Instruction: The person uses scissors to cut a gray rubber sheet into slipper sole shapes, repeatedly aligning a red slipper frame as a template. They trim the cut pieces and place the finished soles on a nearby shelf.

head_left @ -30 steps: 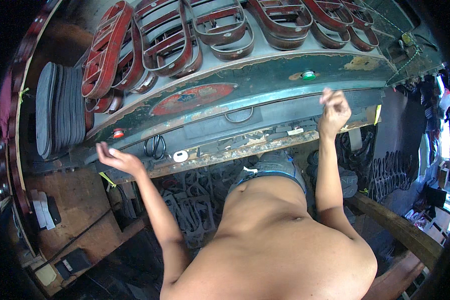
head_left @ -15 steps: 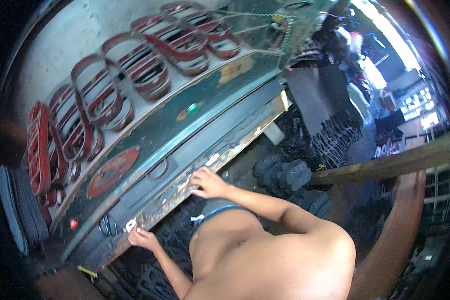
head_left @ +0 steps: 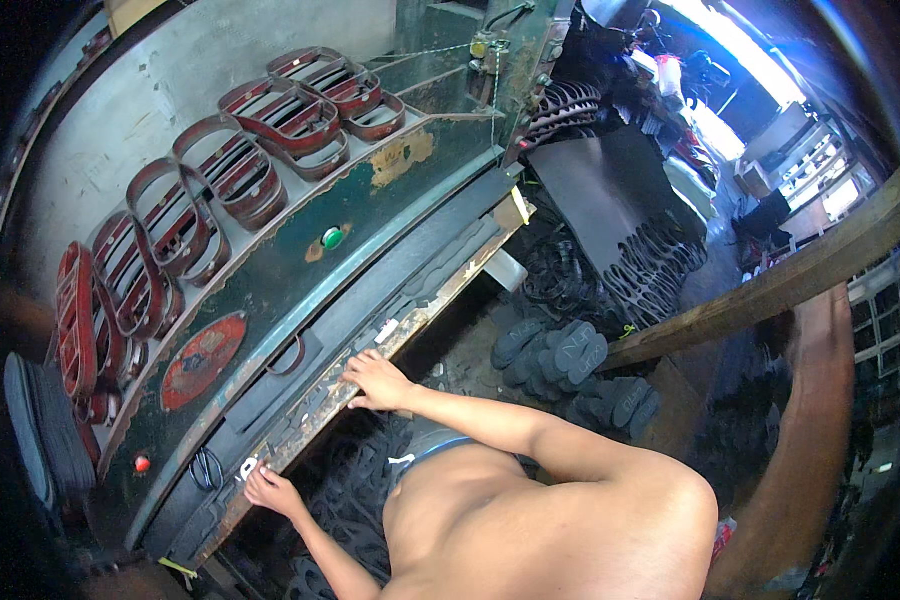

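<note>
A long green press-like machine stands before me, with a worn front edge [head_left: 310, 428] whose paint is chipped. On that edge rests my right hand [head_left: 378, 381], palm down with its fingers apart and nothing in them. Farther left along it, my left hand [head_left: 274, 490] has its fingers bent together over the edge, beside a small white piece [head_left: 248, 467]. Whether those fingertips touch the white piece is hard to see. Behind the hands lies a dark strip of sheet [head_left: 370, 262] with a wavy cut border. A black looped cord [head_left: 206, 468] is near my left hand.
Several red oval cutting dies [head_left: 185, 220] stand along the machine's top. A green button [head_left: 332, 238] and a red button [head_left: 142, 464] sit on its front. Dark sole shapes [head_left: 570, 355] are piled at right, near a cut-out sheet [head_left: 600, 190] and a wooden beam [head_left: 770, 270].
My view has shifted, so the machine and dies appear lower and farther left. Both hands stay at about the same places along the front edge.
</note>
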Motion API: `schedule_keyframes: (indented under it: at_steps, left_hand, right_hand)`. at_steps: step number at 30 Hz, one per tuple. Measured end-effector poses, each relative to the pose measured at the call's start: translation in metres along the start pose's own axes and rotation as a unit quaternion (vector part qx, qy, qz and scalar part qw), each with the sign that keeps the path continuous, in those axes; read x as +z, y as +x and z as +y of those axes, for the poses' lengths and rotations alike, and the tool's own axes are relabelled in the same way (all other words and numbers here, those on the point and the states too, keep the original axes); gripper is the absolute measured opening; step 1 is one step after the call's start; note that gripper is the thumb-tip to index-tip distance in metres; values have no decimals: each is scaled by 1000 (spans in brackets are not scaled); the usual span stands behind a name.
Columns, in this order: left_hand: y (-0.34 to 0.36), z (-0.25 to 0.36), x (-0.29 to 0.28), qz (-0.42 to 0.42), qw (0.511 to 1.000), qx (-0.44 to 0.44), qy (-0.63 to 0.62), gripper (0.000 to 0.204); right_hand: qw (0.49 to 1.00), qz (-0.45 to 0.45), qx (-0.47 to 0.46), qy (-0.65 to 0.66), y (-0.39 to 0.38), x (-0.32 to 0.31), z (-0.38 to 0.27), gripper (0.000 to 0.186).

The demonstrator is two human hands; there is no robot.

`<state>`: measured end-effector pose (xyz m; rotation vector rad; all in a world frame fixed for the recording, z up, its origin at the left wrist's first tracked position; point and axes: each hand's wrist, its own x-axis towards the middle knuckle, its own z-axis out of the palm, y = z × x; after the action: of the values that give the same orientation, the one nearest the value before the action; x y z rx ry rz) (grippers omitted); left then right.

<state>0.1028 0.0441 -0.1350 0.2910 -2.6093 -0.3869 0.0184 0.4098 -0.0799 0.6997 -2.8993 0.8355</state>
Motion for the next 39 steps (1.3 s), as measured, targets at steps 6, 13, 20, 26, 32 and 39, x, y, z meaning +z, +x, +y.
schedule_keyframes:
  at_steps: [6, 13, 20, 26, 32, 39]
  left_hand:
    - [7, -1, -5, -2, 997, 61, 40, 20]
    - [9, 3, 2, -95, 991, -43, 85, 30]
    - [21, 16, -11, -185, 974, -116, 63, 40]
    - [16, 21, -14, -153, 982, -83, 73, 32]
    - [-4, 26, -34, -150, 985, -63, 58, 27]
    - [-31, 55, -55, -249, 930, -181, -199, 31]
  right_hand:
    - [997, -36, 49, -47, 2, 10, -10, 61]
    - [994, -22, 44, -96, 4, 25, -5, 63]
    - [995, -36, 39, -86, 6, 18, -6, 61]
    - [996, -64, 35, -60, 7, 14, -3, 60]
    - [963, -258, 59, -57, 22, -26, -28, 63]
    - [987, -55, -139, -59, 81, -22, -65, 101]
